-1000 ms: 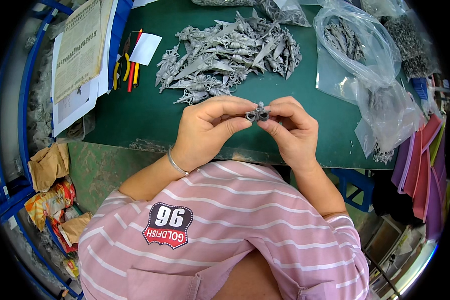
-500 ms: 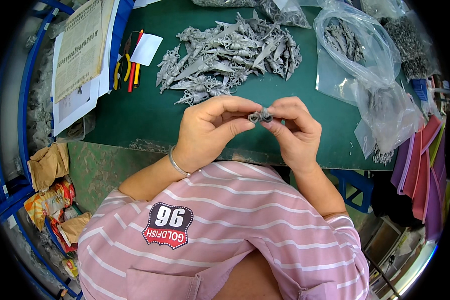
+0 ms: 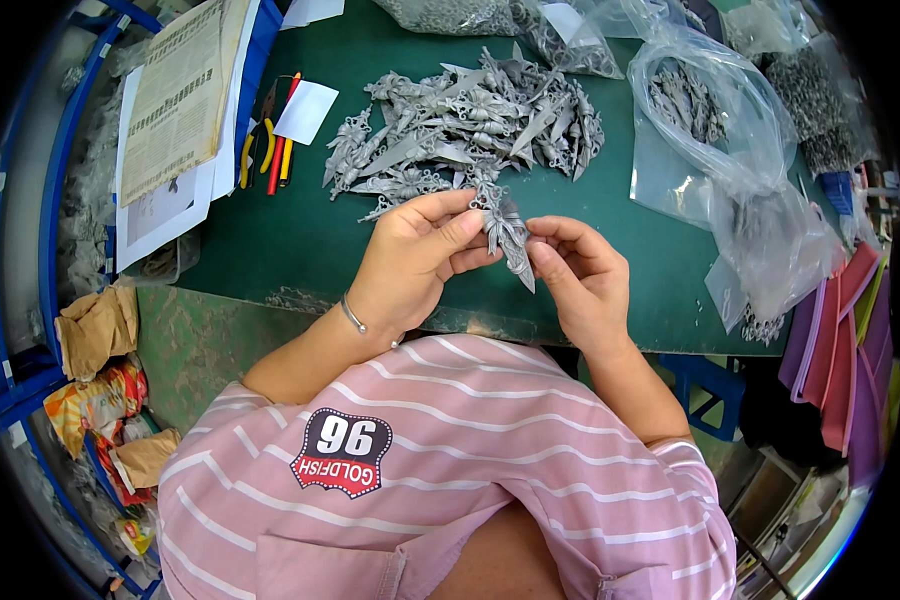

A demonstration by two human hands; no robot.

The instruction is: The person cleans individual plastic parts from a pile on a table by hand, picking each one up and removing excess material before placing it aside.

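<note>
I see a grey metal ornament (image 3: pixel 507 232), pointed and leaf-like, perhaps a cast piece, tilted with its tip down-right, pinched between both hands above the bench's near edge.

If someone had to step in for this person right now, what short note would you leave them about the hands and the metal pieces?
Left hand: fingers pinch the top of one grey, ornate, pointed metal casting.
Right hand: fingertips grip the same casting from the other side; it hangs point down between both hands, above the green table mat.
Pile of similar grey castings lies loose on the mat just beyond the hands.
More grey parts sit in clear plastic bags to the right.
Yellow and red handled pliers lie untouched to the left.
Done: one piece picked up. Left: the pile looks large; I cannot tell which pieces are finished.
</note>
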